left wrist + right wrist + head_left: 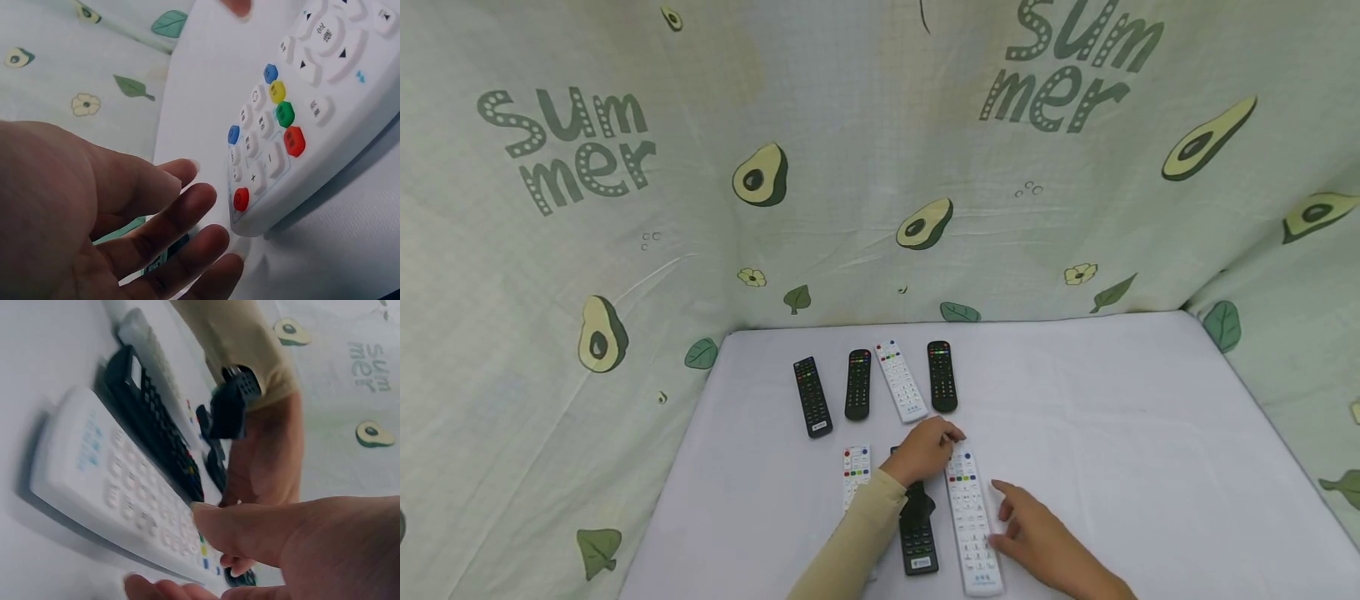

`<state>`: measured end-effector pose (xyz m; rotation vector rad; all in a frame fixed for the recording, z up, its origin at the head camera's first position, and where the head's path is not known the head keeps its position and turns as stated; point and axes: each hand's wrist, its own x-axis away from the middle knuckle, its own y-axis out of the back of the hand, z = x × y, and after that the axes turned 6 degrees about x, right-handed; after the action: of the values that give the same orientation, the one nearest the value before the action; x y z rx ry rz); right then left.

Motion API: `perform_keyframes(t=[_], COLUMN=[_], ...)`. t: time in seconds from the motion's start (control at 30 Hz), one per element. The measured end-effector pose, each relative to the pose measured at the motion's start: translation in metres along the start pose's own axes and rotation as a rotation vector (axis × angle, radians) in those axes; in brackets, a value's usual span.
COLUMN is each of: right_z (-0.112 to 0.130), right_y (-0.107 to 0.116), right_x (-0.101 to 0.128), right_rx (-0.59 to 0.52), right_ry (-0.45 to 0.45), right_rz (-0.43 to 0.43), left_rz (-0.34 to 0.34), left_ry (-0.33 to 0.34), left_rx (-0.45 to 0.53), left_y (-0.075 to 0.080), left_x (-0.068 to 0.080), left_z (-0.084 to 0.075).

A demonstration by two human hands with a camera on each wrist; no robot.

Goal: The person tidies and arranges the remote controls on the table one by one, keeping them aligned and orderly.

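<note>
A white remote control point(973, 533) lies face up at the front of the table, between my two hands. My left hand point(923, 450) is at its far end, with fingers loosely bent; the left wrist view shows the fingertips close beside the remote's end with red and blue buttons point(259, 165), gripping nothing. Along its right side is my right hand point(1037, 537), thumb and forefinger spread apart. In the right wrist view, that thumb point(244, 528) overlaps the remote's keys, and the other fingertips are beside its edge. Left of it lies a black remote point(919, 546), partly hidden by my left wrist.
Another white remote point(856, 475) is partly covered by my left sleeve point(857, 537). Behind stands a row of a black remote point(812, 397), a second black remote point(857, 385), a white remote point(901, 382) and a third black remote point(942, 377). A printed cloth point(842, 275) hangs behind the table.
</note>
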<state>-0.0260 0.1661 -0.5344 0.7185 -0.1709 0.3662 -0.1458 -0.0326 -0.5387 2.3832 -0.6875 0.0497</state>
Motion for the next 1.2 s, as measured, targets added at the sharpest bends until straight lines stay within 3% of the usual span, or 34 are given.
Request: perform_keyframes(t=[0.2,0.37,0.77,1.0,1.2], right_z=[0.008,0.007,0.006,0.006,0.009], right_y=[0.013,0.018,0.024,0.019,0.017], right_x=[-0.027,-0.055,-0.118,-0.147,-0.166], right_rx=[-0.016,-0.066,-0.123,-0.145,-0.125], right_ry=[-0.011,0.040,0.023,0.042,-0.006], right_rz=[-0.189,-0.264,-0.330,-0.377,-0.369], left_rz=[-0.041,-0.119,-0.332,-0.387,-0.416], left_ry=[0.037,0.007,0.003,0.011,0.011], left_rx=[0.063,0.083,0.220,0.265,0.307], left_y=[0.005,0.008,0.021,0.030,0.034], left_x=[-0.001,-0.003,-0.011,-0.021,-0.031], left_z=[0.001,0.004,0.007,0.005,0.003])
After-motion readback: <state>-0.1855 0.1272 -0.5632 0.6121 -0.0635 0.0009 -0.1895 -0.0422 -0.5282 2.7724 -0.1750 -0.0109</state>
